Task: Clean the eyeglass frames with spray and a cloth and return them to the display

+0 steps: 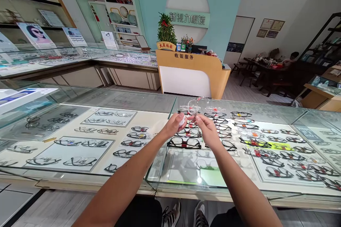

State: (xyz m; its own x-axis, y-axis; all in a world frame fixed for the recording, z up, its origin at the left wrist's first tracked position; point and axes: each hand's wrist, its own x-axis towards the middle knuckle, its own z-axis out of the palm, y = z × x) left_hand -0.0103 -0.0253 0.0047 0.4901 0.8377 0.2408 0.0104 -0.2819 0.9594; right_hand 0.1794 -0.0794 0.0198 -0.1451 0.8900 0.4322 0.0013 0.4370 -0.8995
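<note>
Above the glass counter, my right hand (208,130) is closed on a pair of clear-framed eyeglasses (193,107), its thumb and fingers pinching the frame. The eyeglasses are turned on edge, with one lens rim and a reddish mark near the top showing. Close beside it, my left hand (174,125) is closed around a small white cloth (182,121), and its fingertips reach to the eyeglasses. Just below both hands lies a pair of black-framed eyeglasses (184,143) with a red tag at the bridge.
Several rows of eyeglasses (278,172) lie to the right. More pairs rest on a grey display board (77,152) inside the left case. Upright glass edges (163,152) divide the counter. Beyond it stand a wooden reception desk (190,78) and, far right, a person at a table.
</note>
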